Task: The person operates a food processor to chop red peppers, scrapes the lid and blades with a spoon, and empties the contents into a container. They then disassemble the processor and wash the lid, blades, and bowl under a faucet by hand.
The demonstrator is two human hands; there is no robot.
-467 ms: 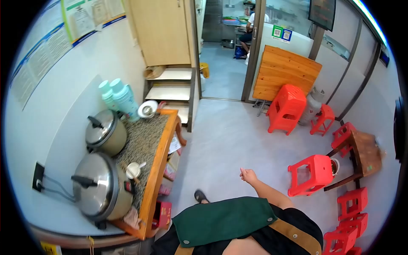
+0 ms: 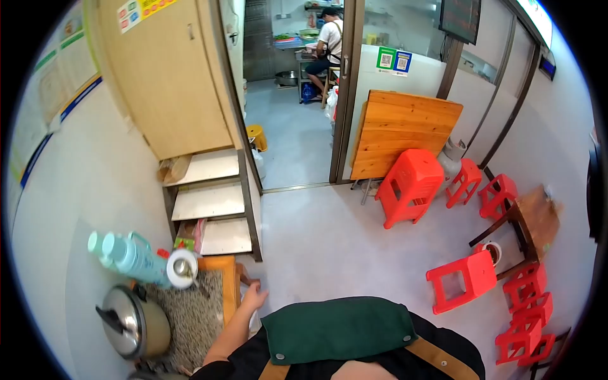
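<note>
My left hand (image 2: pixel 254 296) is low in the view, just right of the wooden counter's corner. Its fingers are loosely bent and a little apart, with nothing seen in them. On the speckled counter (image 2: pixel 202 323) are a large metal-lidded cooker (image 2: pixel 149 323), pale blue thermos flasks (image 2: pixel 136 258) and a white dish with a small metal item (image 2: pixel 182 268). My right hand is out of view. A green and black garment (image 2: pixel 335 329) covers my body.
Ahead, a doorway with a floor track (image 2: pixel 297 189) opens to a room where a person (image 2: pixel 330 41) sits. Shelf steps (image 2: pixel 209 202) stand left of it. To the right are a leaning wooden board (image 2: pixel 405 133), red stools (image 2: pixel 465 278) and a brown table (image 2: pixel 535 218).
The view has moved forward and turned, so the doorway and steps look nearer. My left hand has come into view; my right hand, seen before, has left it.
</note>
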